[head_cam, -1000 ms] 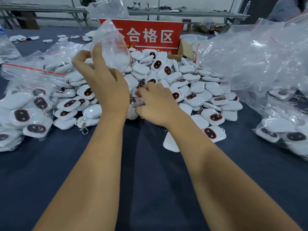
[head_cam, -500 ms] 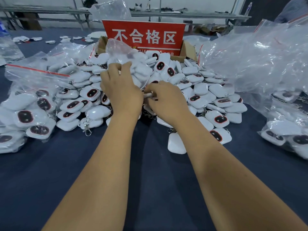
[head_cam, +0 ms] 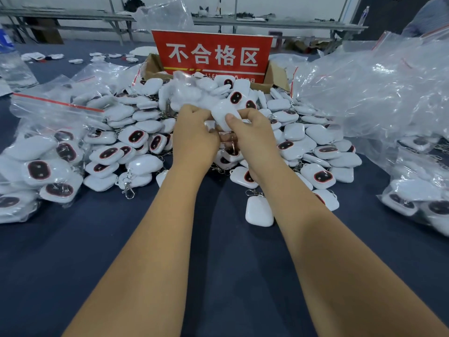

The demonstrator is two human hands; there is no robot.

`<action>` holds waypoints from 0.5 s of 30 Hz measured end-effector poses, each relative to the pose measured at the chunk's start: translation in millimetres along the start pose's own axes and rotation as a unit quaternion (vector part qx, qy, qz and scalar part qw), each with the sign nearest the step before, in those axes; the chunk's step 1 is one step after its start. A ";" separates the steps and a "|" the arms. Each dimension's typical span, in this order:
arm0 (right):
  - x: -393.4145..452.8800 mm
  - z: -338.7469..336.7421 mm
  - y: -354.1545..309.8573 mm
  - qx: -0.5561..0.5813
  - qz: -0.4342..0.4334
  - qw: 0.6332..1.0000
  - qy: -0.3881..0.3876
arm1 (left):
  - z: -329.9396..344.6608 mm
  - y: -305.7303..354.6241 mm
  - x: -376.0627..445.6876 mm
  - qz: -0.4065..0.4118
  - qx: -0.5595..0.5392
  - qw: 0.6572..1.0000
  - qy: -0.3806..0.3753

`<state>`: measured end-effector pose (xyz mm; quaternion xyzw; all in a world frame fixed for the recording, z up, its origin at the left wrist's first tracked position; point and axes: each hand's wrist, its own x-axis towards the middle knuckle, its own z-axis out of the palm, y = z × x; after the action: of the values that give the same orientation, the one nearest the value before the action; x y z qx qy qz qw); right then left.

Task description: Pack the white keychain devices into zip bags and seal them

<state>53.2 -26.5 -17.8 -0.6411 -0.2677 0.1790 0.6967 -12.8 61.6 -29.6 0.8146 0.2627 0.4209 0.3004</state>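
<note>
Clear film of a zip bag [head_cam: 187,91] bunches above the left hand [head_cam: 194,137], whose fingers curl into its mouth. Right hand [head_cam: 250,139] pinches one white keychain device [head_cam: 224,114] at that mouth, over the loose pile [head_cam: 136,142].

Risk: the thin film looks likely to fold shut, so the device could catch on the lip and drop back into the pile; its clip could also snag neighbouring chains.

Room: filled bags [head_cam: 36,171] crowd the left, empty bags [head_cam: 376,83] the right, red sign [head_cam: 212,55] behind. Bare blue cloth [head_cam: 60,263] lies open toward the person.
</note>
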 end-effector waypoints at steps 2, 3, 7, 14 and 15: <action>1.0 -1.8 1.8 0.002 -0.017 1.000 0.023 | 0.2 1.6 -2.1 -0.061 -0.081 0.995 -0.023; 1.6 -2.5 2.9 -0.015 -0.037 0.999 0.032 | 0.8 1.3 -0.8 -0.104 -0.130 0.986 -0.023; 1.7 -1.8 3.9 -0.086 -0.080 0.992 0.034 | -0.1 2.8 6.8 -0.255 -0.346 0.902 -0.032; 0.7 1.1 5.0 -0.089 -0.057 0.994 0.012 | -0.2 -4.7 7.6 -0.215 -0.381 0.899 -0.025; 1.1 1.2 5.7 -0.092 -0.052 0.994 0.005 | 0.1 -5.0 8.0 -0.211 -0.384 0.898 -0.031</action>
<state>53.9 -24.2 -23.2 -0.6885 -0.3125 0.1141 0.6444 -9.6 70.4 -29.0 0.5742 0.2375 0.3902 0.6794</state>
